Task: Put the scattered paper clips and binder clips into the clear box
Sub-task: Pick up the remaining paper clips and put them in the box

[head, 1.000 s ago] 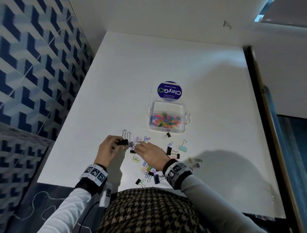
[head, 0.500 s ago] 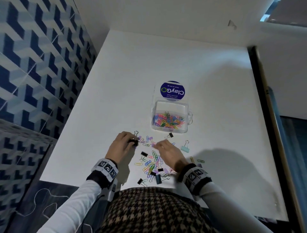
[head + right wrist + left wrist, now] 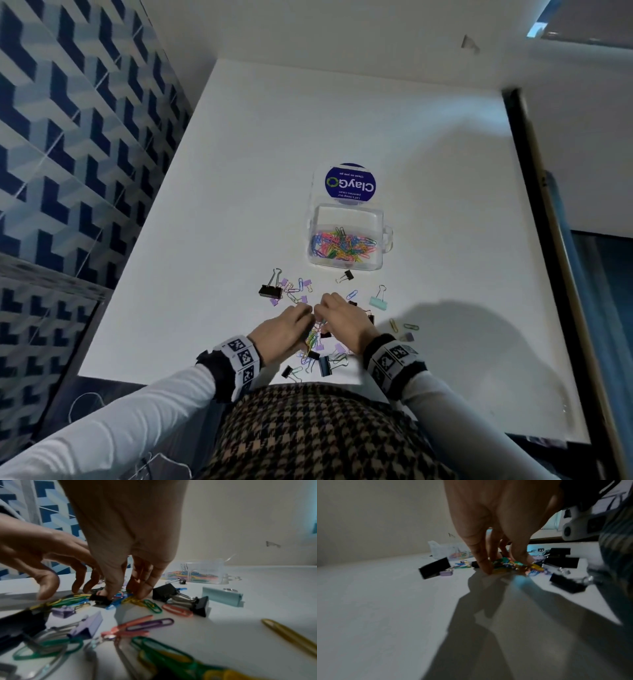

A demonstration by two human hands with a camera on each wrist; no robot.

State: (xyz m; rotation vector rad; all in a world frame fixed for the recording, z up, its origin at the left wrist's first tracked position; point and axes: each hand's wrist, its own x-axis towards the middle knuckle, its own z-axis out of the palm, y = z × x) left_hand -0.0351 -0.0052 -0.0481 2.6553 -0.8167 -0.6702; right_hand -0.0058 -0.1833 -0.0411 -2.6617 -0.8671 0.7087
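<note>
The clear box [image 3: 346, 209] stands open mid-table with several coloured paper clips inside; it also shows as the box [image 3: 453, 553] and the box [image 3: 205, 569]. Scattered clips lie between it and me. My left hand [image 3: 310, 317] and right hand [image 3: 320, 311] meet fingertip to fingertip over a heap of paper clips [image 3: 311, 339]. The left hand [image 3: 503, 563] has thumb and curled fingers round the coloured clips [image 3: 510, 563]. The right hand [image 3: 126, 595] pinches blue and yellow clips beside a small black binder clip [image 3: 100, 599]. A large black binder clip [image 3: 270, 291] lies free to the left.
The box's lid with a blue round sticker [image 3: 350, 185] lies open behind it. A mint binder clip [image 3: 378, 302] and more black ones [image 3: 199, 605] lie right of my hands. A tiled wall [image 3: 68, 137] runs along the left, a dark rail [image 3: 548, 240] along the right.
My left hand has let go of the large black binder clip, which now lies on the table. Both hands have drawn back toward me and come together on the paper clip heap.
</note>
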